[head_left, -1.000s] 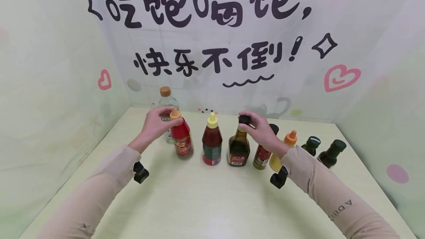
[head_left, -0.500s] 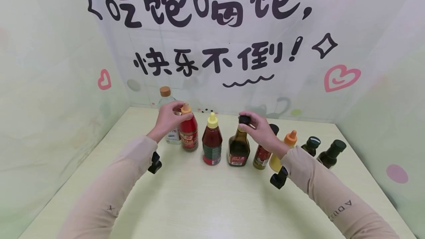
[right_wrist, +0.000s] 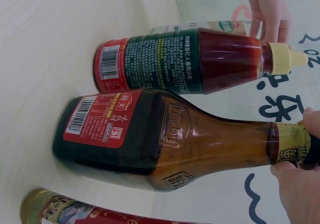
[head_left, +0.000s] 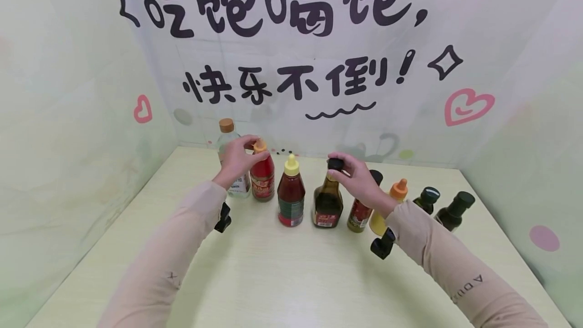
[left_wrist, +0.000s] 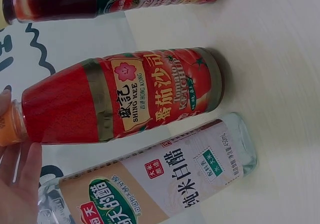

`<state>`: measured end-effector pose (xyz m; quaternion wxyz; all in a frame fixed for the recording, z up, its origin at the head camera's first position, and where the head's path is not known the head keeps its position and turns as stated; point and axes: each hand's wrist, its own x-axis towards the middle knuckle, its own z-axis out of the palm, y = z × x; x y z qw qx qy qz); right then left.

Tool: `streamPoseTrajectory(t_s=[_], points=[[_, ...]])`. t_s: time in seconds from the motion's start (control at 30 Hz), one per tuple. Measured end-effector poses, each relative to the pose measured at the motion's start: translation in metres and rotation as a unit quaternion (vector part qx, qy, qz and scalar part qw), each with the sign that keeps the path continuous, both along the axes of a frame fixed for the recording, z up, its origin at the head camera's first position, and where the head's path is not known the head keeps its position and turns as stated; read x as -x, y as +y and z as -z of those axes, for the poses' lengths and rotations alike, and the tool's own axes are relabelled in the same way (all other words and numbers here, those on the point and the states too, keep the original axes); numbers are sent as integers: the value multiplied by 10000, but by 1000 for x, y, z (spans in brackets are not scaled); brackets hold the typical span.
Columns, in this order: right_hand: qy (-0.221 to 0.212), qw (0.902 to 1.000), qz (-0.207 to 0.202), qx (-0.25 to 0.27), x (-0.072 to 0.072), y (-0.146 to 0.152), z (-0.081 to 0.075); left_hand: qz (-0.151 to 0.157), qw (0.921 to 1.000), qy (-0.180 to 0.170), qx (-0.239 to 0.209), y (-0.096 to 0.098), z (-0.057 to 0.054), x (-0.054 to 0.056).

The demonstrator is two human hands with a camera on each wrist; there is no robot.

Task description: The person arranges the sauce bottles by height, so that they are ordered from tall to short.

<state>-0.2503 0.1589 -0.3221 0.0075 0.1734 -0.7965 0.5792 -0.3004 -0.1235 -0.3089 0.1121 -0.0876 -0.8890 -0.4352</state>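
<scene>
My left hand (head_left: 239, 160) grips the orange cap of a red ketchup bottle (head_left: 262, 182), which stands upright at the back left. In the left wrist view the label of that ketchup bottle (left_wrist: 132, 96) faces the camera. Close beside it is a clear white rice vinegar bottle (left_wrist: 175, 176), partly hidden by my left hand in the head view. With fingers and thumb, my right hand (head_left: 360, 181) pinches the black cap of a brown soy sauce bottle (head_left: 327, 204), upright on the table. Between the two held bottles stands a red sauce bottle (head_left: 291, 201) with a yellow nozzle cap.
Right of the soy sauce are a slim red-labelled bottle (head_left: 358, 215), a yellow squeeze bottle with an orange nozzle (head_left: 398, 190), and two dark bottles, one green-capped (head_left: 427, 200) and another (head_left: 455, 211) farther right. A printed cloth wall (head_left: 282, 130) rises behind the table (head_left: 291, 277).
My left hand has carried the ketchup bottle to the right and back, alongside the vinegar bottle, moving only slightly in the last half second. The right hand and soy sauce bottle stay in place.
</scene>
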Motion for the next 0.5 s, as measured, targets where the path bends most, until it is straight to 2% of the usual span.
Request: streamPoseTrajectory(t_s=[0.27,0.5], points=[[-17,10000,-5,-42,1,1,1,-35,9998,-29,-201,5,3,5],[-10,10000,5,-51,2,0,1,-81,9994,113,-325,7,6,8]])
